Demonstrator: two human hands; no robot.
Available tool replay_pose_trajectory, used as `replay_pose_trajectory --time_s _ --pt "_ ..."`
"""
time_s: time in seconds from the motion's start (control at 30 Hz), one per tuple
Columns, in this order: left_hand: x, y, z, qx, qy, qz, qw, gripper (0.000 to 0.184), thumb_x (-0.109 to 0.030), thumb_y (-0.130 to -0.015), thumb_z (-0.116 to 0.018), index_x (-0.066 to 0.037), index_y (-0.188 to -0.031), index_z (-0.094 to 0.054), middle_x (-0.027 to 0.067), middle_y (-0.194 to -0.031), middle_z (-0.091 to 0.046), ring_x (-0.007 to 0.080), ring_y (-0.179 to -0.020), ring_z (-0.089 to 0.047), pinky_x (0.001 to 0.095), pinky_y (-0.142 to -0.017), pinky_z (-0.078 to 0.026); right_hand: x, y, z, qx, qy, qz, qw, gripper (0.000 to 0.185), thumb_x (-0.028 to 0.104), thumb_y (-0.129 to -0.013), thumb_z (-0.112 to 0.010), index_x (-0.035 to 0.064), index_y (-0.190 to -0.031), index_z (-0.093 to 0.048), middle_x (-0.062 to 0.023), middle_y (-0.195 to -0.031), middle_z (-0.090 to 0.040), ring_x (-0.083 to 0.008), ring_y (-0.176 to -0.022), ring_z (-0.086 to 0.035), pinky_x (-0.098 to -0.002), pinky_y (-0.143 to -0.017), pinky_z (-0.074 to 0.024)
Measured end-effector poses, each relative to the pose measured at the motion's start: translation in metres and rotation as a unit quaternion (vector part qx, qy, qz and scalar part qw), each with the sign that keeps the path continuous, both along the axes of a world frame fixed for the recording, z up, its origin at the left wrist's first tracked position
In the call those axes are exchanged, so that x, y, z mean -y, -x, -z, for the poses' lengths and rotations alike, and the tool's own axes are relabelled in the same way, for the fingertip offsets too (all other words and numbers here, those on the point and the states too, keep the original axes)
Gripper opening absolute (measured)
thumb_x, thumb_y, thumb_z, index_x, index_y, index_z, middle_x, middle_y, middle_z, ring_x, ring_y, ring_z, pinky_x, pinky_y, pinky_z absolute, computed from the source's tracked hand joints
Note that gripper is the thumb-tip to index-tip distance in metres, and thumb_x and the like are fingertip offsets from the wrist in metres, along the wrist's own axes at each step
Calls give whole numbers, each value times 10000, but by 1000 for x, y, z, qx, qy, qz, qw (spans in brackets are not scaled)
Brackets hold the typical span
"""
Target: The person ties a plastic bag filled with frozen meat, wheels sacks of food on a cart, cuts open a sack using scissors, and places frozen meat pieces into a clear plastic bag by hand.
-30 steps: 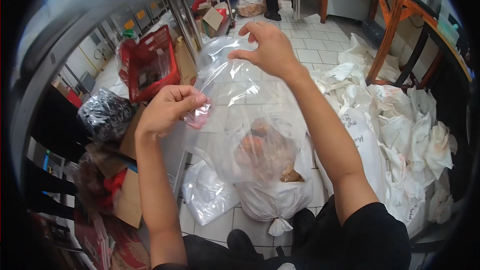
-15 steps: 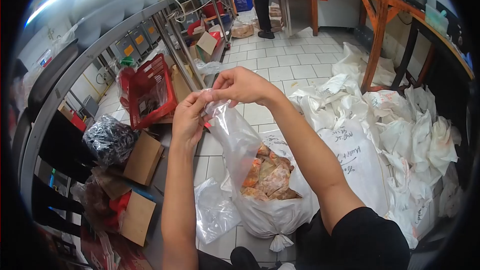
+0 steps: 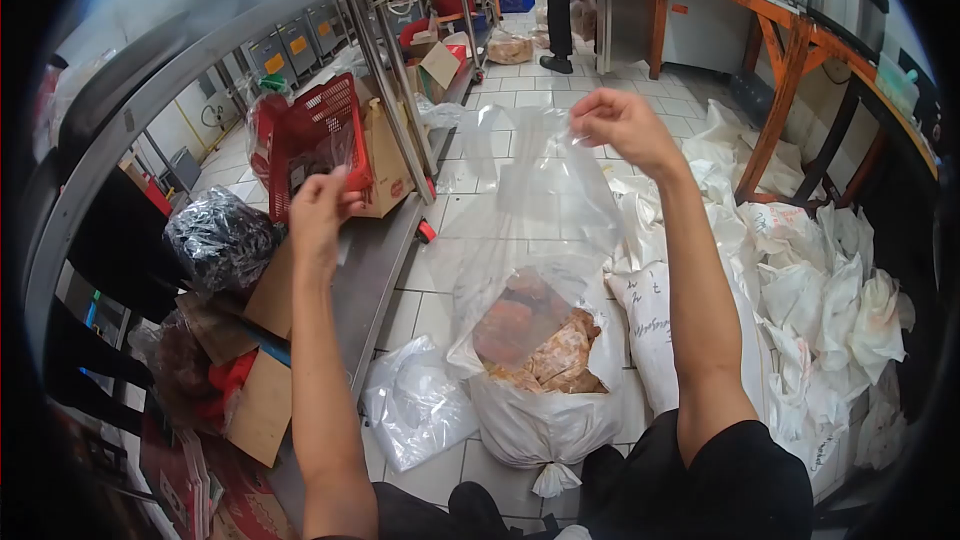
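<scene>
My right hand [image 3: 625, 130] pinches the upper edge of a clear plastic bag [image 3: 550, 200], which hangs spread out and see-through. Its lower part drapes over an open white sack [image 3: 545, 430] standing between my feet, knotted at its near corner. Orange-brown, lumpy pieces [image 3: 565, 355] show in the sack's mouth, partly behind the plastic. Away to the left, my left hand [image 3: 322, 205] is closed with its fingertips together; it is blurred, and what it may hold cannot be made out. A flat stack of clear plastic bags [image 3: 420, 405] lies on the tiles left of the sack.
Several white sacks [image 3: 800, 300] are heaped on the right, near an orange-framed table [image 3: 785, 110]. To the left are a steel shelf [image 3: 370, 280], a red crate [image 3: 315, 140] and cardboard boxes [image 3: 262, 405]. Another person [image 3: 565, 0] stands at the back.
My hands, together on the bag's top before, have parted: left hand leftward, right hand rightward. The clear bag now spreads wide from the right hand. The view has shifted slightly.
</scene>
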State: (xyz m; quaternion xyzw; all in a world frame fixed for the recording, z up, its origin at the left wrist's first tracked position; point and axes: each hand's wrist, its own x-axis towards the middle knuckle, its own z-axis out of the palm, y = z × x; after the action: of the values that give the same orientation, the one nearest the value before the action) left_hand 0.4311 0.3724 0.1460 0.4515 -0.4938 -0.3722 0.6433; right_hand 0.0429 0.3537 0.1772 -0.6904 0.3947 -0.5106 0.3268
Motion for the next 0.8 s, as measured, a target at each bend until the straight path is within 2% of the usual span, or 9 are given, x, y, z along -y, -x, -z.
replay_pose_trajectory --time_s 0.1,0.2,0.27,0.43,0.5,0.6,0.7,0.73,0.8 --pt "-4 51 8 122 1 156 980 309 -336 -911 -615 -29 -936 -645 37 -825 -639 116 -751 -610 265 -722 -509 -4 -41 4 -26 -13 -70 997 212 93 -792 -658 -8 -974 -617 -83 -826 -687 -134 -782 -635 -279 -710 -496" --pt "-8 92 10 70 -77 281 954 414 -393 -932 -564 3 -1022 -642 51 -880 -652 121 -802 -619 259 -696 -513 -8 -84 7 -52 21 -121 991 150 92 -832 -661 -2 -923 -588 -59 -815 -672 -93 -741 -616 -246 -662 -488" --pt "-15 96 5 57 -85 268 958 392 -381 -929 -572 -4 -1000 -652 43 -856 -651 113 -784 -615 251 -682 -509 -30 -97 -7 -150 42 -67 986 157 86 -817 -680 4 -899 -574 -69 -789 -675 -90 -682 -603 -249 -624 -477" --pt "-8 91 7 61 -41 180 981 190 -245 -877 -668 -64 -822 -649 -12 -755 -616 66 -679 -556 225 -630 -480 -24 -103 9 -169 75 -33 982 183 75 -791 -706 23 -851 -541 -44 -720 -636 -82 -630 -575 -245 -586 -462" --pt "-6 88 13 -37 -56 207 976 167 -209 -853 -699 -96 -780 -601 -15 -772 -610 63 -687 -549 228 -649 -477 -20 -105 14 -147 56 -36 987 200 69 -784 -712 31 -835 -522 -28 -700 -618 -83 -628 -572 -239 -583 -462" --pt "3 79 23 -241 -62 298 921 154 -189 -859 -687 -103 -820 -566 20 -862 -635 88 -770 -578 233 -704 -476 -13 -103 15 -26 -39 -81 996 213 57 -789 -696 50 -826 -486 -11 -686 -585 -93 -646 -578 -226 -573 -466" --pt "-2 74 20 -190 -42 298 935 162 -151 -862 -677 -99 -780 -548 33 -838 -636 99 -772 -583 235 -702 -477 -7 -94 24 13 -60 -75 995 212 60 -801 -678 51 -832 -469 -45 -771 -589 -109 -676 -585 -231 -569 -484" --pt "-1 77 19 -148 -43 228 961 175 -120 -853 -677 -95 -756 -533 44 -812 -632 106 -735 -581 239 -674 -474 -2 -96 30 2 -35 -52 998 215 73 -807 -673 43 -846 -463 -64 -810 -583 -118 -684 -586 -244 -575 -494" --pt "9 70 29 -117 -34 206 971 189 -95 -829 -696 -97 -761 -519 42 -789 -622 100 -656 -562 232 -600 -453 -4 -101 32 32 -40 -34 998 251 104 -809 -680 29 -892 -455 -90 -863 -568 -137 -679 -584 -274 -592 -513"
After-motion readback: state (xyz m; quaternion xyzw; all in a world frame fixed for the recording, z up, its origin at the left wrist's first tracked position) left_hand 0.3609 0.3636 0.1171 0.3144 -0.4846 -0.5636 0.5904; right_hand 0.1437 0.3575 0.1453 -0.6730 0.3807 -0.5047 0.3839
